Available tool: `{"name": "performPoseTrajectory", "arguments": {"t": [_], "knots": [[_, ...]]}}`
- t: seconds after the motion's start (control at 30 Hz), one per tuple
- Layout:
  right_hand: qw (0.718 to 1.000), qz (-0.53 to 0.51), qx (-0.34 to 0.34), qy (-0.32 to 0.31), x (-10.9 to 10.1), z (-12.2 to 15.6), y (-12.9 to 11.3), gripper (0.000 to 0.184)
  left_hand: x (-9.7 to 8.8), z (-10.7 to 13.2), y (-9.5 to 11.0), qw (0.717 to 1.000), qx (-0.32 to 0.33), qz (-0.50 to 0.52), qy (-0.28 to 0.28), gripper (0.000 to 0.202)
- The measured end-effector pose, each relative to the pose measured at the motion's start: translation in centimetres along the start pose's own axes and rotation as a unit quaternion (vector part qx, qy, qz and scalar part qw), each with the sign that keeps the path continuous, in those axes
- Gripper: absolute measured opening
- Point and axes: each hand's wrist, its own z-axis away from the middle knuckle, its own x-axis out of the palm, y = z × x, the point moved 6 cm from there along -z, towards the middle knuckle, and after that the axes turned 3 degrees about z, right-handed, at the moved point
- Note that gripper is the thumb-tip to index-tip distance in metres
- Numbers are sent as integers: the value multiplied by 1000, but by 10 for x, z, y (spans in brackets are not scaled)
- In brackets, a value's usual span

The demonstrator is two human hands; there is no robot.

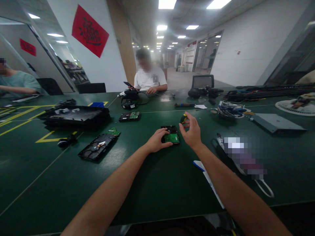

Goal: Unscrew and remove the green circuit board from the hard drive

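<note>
In the middle of the table lies a hard drive (173, 138) with a green circuit board facing up. My left hand (157, 141) grips it from the left, thumb along the near side and fingers over the far part. Just to the right, my right hand (192, 131) is raised above the table, its fingers closed round the yellow-and-black handle of a screwdriver (183, 118). The screwdriver's tip cannot be made out. Another hard drive (130, 116) with an exposed board lies farther off to the left.
On the left are a black casing (73, 116) and an opened black drive housing (97, 146). A loose screwdriver (184, 105), a bowl of cables (231, 110) and a grey metal box (278, 123) lie to the right. A person (150, 80) sits opposite.
</note>
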Motion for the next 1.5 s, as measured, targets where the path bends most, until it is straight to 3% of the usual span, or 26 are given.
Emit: {"name": "performPoseTrajectory", "arguments": {"t": [1.5], "knots": [[1000, -12, 8, 2, 0, 1, 2, 60, 1, 0, -2, 1000, 12, -3, -1, 65]]}}
